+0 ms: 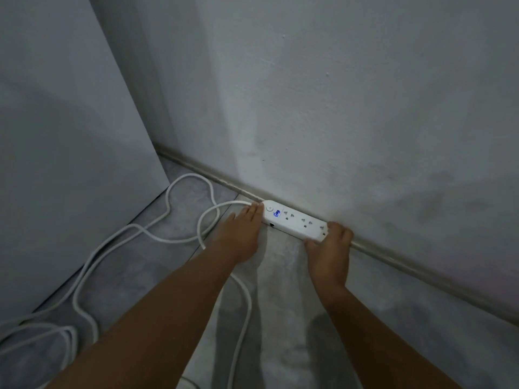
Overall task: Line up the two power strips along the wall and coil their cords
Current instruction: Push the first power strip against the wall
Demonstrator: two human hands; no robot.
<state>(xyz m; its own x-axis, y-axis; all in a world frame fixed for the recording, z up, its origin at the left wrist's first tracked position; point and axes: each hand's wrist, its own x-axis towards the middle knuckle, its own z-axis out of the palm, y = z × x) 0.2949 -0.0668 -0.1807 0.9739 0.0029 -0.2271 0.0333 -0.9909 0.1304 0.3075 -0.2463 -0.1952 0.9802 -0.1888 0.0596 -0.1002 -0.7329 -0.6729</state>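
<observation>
White strip (295,221) lies flat on the floor (283,290), back edge against the skirting (398,263) at the foot of the wall (337,108). Long axis runs along the wall, sockets face up, switch end points left, cord (185,240) exits that end.

Your left hand (241,237) is flat and open, fingers straight and together, fingertips touching the strip's switch end where the cord leaves; it grips nothing. Your right hand (330,248) cups the strip's far end, fingers curled over the top edge, thumb on the near side, a loose hold on the strip. Both forearms reach in from the bottom, nearly parallel.

A small blue lit panel sits beside the round switch; its writing is too small to read. A dark port shows on the near side face.

The cord loops loosely across the floor to the left, passes under your left forearm, uncoiled. More white cord (47,338) lies in loops at bottom left. A pale panel (64,136) stands at left. Only one strip shows.
</observation>
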